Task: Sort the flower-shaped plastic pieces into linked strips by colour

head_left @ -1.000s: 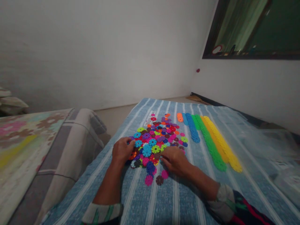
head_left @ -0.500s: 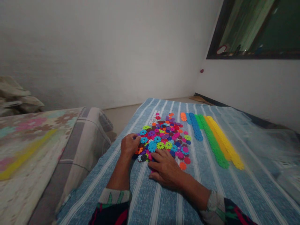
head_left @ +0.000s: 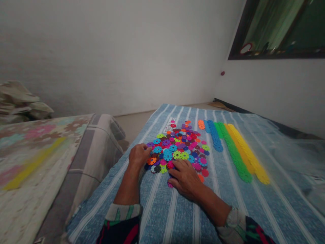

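A pile of small flower-shaped plastic discs (head_left: 180,146) in many colours lies on a blue striped cloth (head_left: 177,210). My left hand (head_left: 138,156) rests at the pile's left edge, fingers curled against the discs. My right hand (head_left: 185,178) lies flat at the pile's near edge, fingers spread over several discs, a pink one (head_left: 169,184) showing under it. To the right run sorted rows: an orange row (head_left: 201,124), a blue row (head_left: 214,139), a green row (head_left: 233,156) and a yellow row (head_left: 247,157).
A folded grey and patterned mattress or blanket (head_left: 83,159) lies to the left of the cloth. White walls close in behind and at the right, with a dark-framed window (head_left: 279,34) above. Clear plastic sheeting (head_left: 299,159) lies at the right.
My right hand has slid leftward along the pile's near edge, pushing loose discs in. The left hand stays at the pile's left side. The camera has turned slightly left.
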{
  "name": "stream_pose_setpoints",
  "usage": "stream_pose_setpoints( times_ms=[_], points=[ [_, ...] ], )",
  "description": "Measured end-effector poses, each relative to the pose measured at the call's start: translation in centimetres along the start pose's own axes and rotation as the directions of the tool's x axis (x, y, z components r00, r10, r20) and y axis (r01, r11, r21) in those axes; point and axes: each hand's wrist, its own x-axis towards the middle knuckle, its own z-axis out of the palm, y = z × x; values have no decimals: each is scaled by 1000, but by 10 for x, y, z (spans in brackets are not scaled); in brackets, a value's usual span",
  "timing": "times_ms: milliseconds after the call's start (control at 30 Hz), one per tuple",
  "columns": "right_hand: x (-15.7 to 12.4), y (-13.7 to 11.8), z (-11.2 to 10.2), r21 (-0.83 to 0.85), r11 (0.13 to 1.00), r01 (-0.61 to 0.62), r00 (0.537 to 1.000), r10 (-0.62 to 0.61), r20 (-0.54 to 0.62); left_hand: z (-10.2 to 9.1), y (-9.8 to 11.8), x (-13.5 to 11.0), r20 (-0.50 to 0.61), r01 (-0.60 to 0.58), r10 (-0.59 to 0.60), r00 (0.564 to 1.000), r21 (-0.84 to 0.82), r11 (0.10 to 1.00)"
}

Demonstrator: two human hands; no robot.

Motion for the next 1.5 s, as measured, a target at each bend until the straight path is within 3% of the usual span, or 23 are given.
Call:
stream_pose_setpoints(
  times_ms=[367, 600, 833, 1033, 1233, 1500],
  points=[
    [-3, 2, 3, 13, 1000, -27, 999, 28, -38, -3, -13, 1, 219, -73, 93, 971, -97, 993],
    [-4, 2, 5, 5, 1000, -22, 998, 22, -63, 1, -22, 1, 204, -116, 142, 969, -133, 984],
    [-5, -1, 4, 2, 999, -35, 997, 35, -74, -1, -16, -2, 210, -249, 262, 942, -87, 965],
    [-5, 0, 7, 5, 1000, -31, 997, 31, -72, 1, -16, 0, 209, -251, 271, 940, -118, 961],
    [-4, -1, 5, 13, 999, -29, 996, 30, -81, 3, -24, 2, 171, -216, 281, 945, -320, 923],
    [-4, 1, 7, 7, 1000, -25, 997, 26, -79, -7, -23, 3, 176, -174, 265, 948, -408, 896]
  ],
)
